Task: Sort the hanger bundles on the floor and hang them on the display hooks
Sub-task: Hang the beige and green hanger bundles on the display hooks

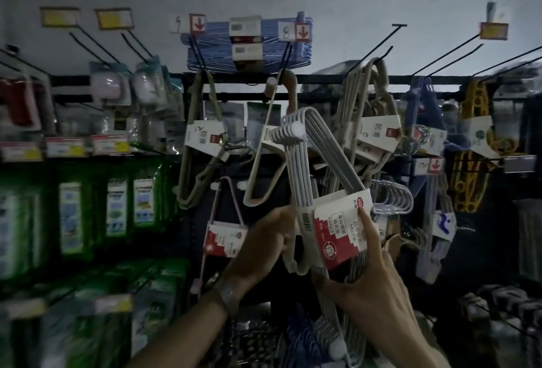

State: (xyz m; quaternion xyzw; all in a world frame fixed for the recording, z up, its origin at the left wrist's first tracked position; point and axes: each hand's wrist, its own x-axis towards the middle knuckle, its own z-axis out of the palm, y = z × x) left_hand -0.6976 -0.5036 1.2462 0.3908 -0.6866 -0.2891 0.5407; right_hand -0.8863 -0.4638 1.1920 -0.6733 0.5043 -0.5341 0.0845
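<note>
Bundle (308,162) of grey hangers, banded by a red-and-white label (337,229), held up in mid-scene in front of the rack, below the black hooks (378,44) that jut out at upper right. Left hand (264,244) grips the bundle's left edge, fingers curled round the stacked bars. Right hand (378,276) holds it from the right and beneath, thumb under the stack and index finger laid along the label. The bundle lies between the hands and touches both, its upper end tilted leftward, well above them. Judged light and stiff, with smooth bars that may slide inside the band. The paper label looks liable to tear, so the bars beside it are the better hold. Beige bundles (366,121) hang just behind; snagging is likely
</note>
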